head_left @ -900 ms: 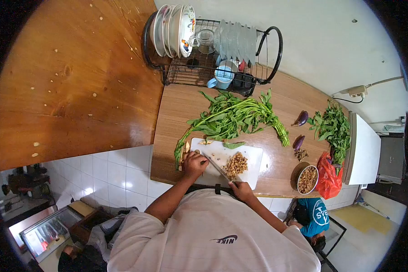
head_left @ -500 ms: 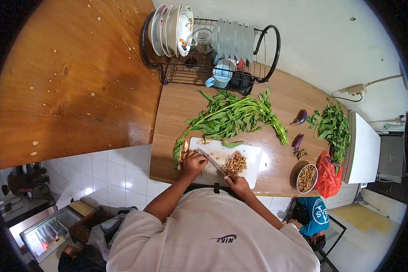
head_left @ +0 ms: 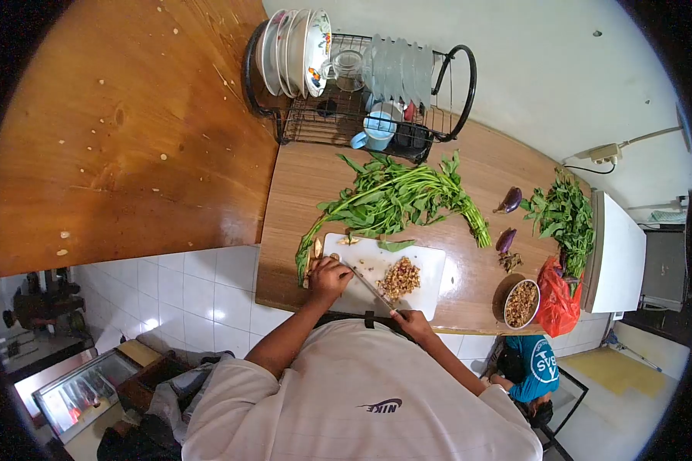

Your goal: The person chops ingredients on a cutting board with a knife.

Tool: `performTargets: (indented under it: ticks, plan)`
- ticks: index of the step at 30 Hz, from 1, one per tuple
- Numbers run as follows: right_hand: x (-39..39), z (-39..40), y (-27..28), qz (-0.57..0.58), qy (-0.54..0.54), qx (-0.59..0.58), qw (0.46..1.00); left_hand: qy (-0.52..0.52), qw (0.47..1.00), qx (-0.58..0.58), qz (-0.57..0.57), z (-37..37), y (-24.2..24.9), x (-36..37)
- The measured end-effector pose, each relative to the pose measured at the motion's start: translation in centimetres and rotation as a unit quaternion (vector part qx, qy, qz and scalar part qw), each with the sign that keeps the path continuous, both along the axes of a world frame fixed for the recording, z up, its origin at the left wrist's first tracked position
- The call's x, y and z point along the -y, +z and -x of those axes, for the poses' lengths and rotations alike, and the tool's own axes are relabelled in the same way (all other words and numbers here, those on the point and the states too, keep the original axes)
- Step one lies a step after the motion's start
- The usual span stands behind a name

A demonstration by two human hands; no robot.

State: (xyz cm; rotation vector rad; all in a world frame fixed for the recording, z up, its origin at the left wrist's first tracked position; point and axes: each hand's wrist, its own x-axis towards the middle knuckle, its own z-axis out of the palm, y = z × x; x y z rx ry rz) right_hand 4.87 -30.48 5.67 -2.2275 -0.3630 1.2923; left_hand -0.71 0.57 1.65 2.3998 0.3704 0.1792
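My right hand (head_left: pixel 413 326) is closed round the handle of a kitchen knife (head_left: pixel 370 287), at the near edge of a white cutting board (head_left: pixel 429 270). The blade slants up and left across the board, its tip close to the fingers of my left hand (head_left: pixel 331 278). That hand is closed and pressed down at the board's left end; what lies under its fingers is mostly hidden. Beside the blade is a heap of chopped brown pieces (head_left: pixel 400 278). Pale brown unchopped pieces (head_left: pixel 317 247) lie by my left hand, and a green leaf (head_left: pixel 396 246) rests on the board's far edge.
Leafy green stalks (head_left: pixel 407 192) lie beyond the board. To the right are two eggplants (head_left: pixel 507 201), a bowl of chopped pieces (head_left: pixel 521 303), a red plastic bag (head_left: pixel 559 300) and more greens (head_left: pixel 559 211). A dish rack (head_left: pixel 323 127) stands behind. A person in a blue shirt (head_left: pixel 537 365) sits low at right.
The knife and my right hand have shifted slightly right and toward me. My left hand stays at the board's left end. The camera view has moved a little.
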Motion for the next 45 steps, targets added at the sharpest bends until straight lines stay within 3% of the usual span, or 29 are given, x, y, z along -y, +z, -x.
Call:
performTargets:
  ticks: [4,9,15,18,28,39,42,45]
  plan:
    - [-0.8,-0.1,-0.7,-0.024,-0.015,0.028,0.999,0.0,0.999,0.019,-0.038,-0.1,-0.7,0.4]
    - [-2.4,-0.6,-0.6,0.028,0.04,0.05,0.998,-0.002,0.999,0.036,-0.023,-0.2,-0.8,0.6]
    - [0.5,-0.3,0.2,0.022,0.03,0.061,0.997,-0.018,0.996,0.051,-0.068,0.4,-0.1,1.0]
    - [0.8,0.0,-0.1,0.016,-0.017,0.019,1.0,-0.002,0.996,0.055,-0.064,0.3,0.0,1.2]
    - [0.4,-0.3,1.2,0.018,-0.006,0.001,1.0,0.049,0.998,0.027,-0.028,0.4,-0.3,1.4]
    - [-1.0,-0.3,0.6,-0.01,0.025,0.073,0.997,0.031,0.998,0.02,-0.059,0.6,0.2,1.2]
    - [-3.0,-1.6,1.4,0.076,0.074,0.042,0.994,0.009,0.998,0.021,-0.065,0.7,0.1,1.4]
    - [-2.2,-0.8,0.1,0.049,0.06,0.066,0.995,0.001,0.997,0.03,-0.074,0.8,0.0,1.1]
